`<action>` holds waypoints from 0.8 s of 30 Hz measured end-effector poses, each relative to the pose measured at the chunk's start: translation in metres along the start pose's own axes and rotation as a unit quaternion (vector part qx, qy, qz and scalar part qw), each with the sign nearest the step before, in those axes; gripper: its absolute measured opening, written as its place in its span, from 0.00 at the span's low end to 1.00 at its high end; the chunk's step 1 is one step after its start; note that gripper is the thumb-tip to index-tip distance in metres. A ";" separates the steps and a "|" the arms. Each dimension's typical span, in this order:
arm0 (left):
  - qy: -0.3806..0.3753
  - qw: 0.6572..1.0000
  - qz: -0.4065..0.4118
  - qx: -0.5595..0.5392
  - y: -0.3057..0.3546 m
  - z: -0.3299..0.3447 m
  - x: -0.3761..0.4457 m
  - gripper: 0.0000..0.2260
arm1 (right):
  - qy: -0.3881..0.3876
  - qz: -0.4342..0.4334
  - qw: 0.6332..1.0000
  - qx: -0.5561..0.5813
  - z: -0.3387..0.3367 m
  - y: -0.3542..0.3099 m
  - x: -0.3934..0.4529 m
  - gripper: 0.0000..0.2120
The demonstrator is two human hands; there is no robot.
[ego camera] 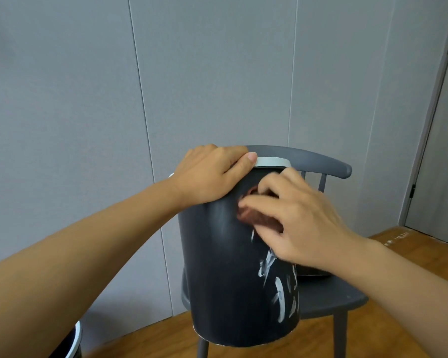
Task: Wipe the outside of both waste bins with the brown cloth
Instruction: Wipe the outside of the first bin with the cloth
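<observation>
With the left hand (210,174) curled over the rim of the bin (233,275) on the chair (329,295), the right hand (295,218) pinches the cloth (254,218) and should bear down towards the white smears (279,298).

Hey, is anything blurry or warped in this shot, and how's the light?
Head view: right hand and brown cloth are smeared by motion blur; left hand on the bin rim looks sharp; wide-angle lens bows the wall panel seams; light is soft and even, with no glare.
</observation>
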State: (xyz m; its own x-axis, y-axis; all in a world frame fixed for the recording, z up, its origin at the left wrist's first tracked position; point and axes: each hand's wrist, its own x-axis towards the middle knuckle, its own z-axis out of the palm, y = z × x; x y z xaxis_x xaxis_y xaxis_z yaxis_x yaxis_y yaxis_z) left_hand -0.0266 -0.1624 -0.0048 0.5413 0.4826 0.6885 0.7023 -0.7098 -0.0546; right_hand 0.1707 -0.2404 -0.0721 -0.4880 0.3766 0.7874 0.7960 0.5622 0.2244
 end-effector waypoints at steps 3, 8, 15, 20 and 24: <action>0.002 1.000 -0.003 -0.005 0.000 0.001 0.002 0.19 | 0.071 0.113 0.991 -0.014 0.010 -0.002 0.003 0.17; 0.013 1.000 0.002 0.012 0.002 0.004 0.005 0.20 | 0.077 0.167 0.983 -0.003 0.020 -0.023 -0.013 0.24; 0.007 1.000 -0.012 0.023 0.000 0.005 0.008 0.18 | -0.012 0.014 1.000 0.024 0.019 -0.023 -0.046 0.14; 0.013 1.000 -0.019 0.020 0.002 0.007 0.009 0.20 | 0.067 0.096 0.992 0.039 0.013 -0.002 -0.024 0.13; 0.017 0.999 -0.028 0.013 -0.005 0.006 0.007 0.22 | 0.046 0.073 0.996 0.034 0.022 -0.015 -0.036 0.17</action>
State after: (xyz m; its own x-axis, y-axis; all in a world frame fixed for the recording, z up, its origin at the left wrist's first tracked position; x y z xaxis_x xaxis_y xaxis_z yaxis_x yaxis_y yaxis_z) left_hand -0.0229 -0.1522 -0.0040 0.4860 0.5028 0.7148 0.7430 -0.6684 -0.0350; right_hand 0.1686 -0.2465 -0.1161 -0.3316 0.3913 0.8584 0.8283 0.5563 0.0664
